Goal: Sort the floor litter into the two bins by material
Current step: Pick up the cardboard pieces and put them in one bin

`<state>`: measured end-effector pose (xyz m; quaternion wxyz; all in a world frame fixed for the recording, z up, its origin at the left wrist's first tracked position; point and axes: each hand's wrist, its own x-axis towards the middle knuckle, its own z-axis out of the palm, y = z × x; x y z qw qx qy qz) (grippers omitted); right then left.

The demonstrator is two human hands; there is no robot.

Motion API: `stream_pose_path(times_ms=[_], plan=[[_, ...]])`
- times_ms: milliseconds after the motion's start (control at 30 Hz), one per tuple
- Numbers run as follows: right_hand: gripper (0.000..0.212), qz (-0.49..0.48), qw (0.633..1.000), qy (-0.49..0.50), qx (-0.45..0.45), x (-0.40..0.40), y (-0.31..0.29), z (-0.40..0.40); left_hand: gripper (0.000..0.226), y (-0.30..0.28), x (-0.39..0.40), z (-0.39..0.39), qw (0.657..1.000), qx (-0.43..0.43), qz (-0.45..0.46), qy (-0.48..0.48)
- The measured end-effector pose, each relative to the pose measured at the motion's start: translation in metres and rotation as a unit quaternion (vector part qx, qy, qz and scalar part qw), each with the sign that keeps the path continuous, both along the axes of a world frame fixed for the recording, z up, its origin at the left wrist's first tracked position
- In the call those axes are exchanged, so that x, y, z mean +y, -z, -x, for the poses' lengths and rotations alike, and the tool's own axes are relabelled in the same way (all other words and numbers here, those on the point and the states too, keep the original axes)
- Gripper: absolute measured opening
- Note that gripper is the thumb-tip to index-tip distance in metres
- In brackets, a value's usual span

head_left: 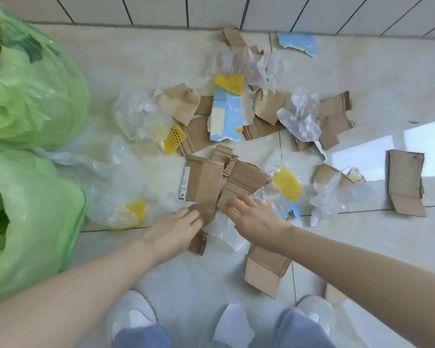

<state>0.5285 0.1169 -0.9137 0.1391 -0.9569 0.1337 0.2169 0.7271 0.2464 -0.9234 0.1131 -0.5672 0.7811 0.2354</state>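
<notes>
Brown cardboard scraps, clear plastic bags and yellow foam nets lie scattered on the pale tiled floor. My left hand (176, 227) pinches the near end of a folded cardboard strip (206, 182) in the middle of the pile. My right hand (251, 217) rests with spread fingers on the larger cardboard piece (244, 179) beside it. Two bins lined with green bags stand at the left, one far (30, 96) and one near (23, 222).
A blue and white carton piece (226, 116) lies behind the cardboard. Crumpled clear plastic (138, 114) and a yellow net (172, 139) sit left of it. More cardboard (404, 182) lies at the right. My feet in white slippers (133, 315) stand below. A tiled wall closes the back.
</notes>
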Motion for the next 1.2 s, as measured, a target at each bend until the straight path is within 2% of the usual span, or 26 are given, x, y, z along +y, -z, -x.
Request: stream_pose_path(times_ms=[67,133,267,333,367,433,500,567,633,733,833,933,1033,1100,1200], plan=[[0.042,0.047,0.996,-0.03,-0.065,-0.012,0.01,-0.021,0.044,0.015,0.004,0.005,0.999,0.004,0.026,0.039],[0.05,0.096,0.989,-0.068,-0.084,-0.025,0.016,-0.041,0.046,0.029,0.01,0.007,0.995,-0.001,0.068,0.071],[0.059,0.159,0.969,-0.181,-0.061,-0.04,0.026,-0.062,0.059,0.048,0.016,0.002,0.992,-0.001,0.108,0.066],[0.077,0.173,0.961,-0.216,-0.016,-0.045,0.032,-0.064,0.065,0.049,0.016,0.002,0.992,0.011,0.104,0.071],[0.074,0.18,0.958,-0.222,0.0,-0.045,0.034,-0.065,0.067,0.052,0.016,0.001,0.993,0.018,0.095,0.071],[0.053,0.197,0.949,-0.245,0.0,-0.041,0.034,-0.065,0.067,0.047,0.013,0.001,0.995,0.016,0.074,0.057],[0.051,0.2,0.947,-0.25,0.009,-0.037,0.025,-0.065,0.059,0.04,0.009,0.004,0.999,0.005,0.05,0.021],[0.052,0.219,0.946,-0.239,0.001,-0.03,0.018,-0.062,0.05,0.036,0.008,0.007,0.998,0.01,-0.017,-0.051],[0.05,0.193,0.958,-0.21,-0.006,-0.028,0.019,-0.055,0.046,0.035,0.012,0.009,0.991,0.026,-0.081,-0.105],[0.055,0.167,0.975,-0.142,-0.023,-0.031,0.015,-0.039,0.031,0.025,0.015,0.015,0.991,0.023,-0.078,-0.109],[0.062,0.19,0.979,-0.07,-0.011,-0.043,0.021,-0.024,0.015,0.005,0.004,0.019,0.996,0.029,-0.038,-0.074],[0.088,0.161,0.984,0.076,0.032,-0.06,0.025,-0.016,0.014,-0.008,-0.025,0.01,0.994,0.049,0.009,-0.094],[0.115,0.111,0.98,0.153,0.059,-0.073,0.03,-0.017,0.013,-0.005,-0.071,-0.011,0.995,0.037,0.055,-0.075],[0.121,0.071,0.98,0.176,0.059,-0.077,0.033,-0.02,0.013,0.0,-0.104,-0.023,0.996,0.006,0.039,-0.081],[0.124,0.031,0.977,0.199,0.065,-0.081,0.035,-0.024,0.02,0.01,-0.138,-0.031,0.989,-0.003,-0.026,-0.144]])
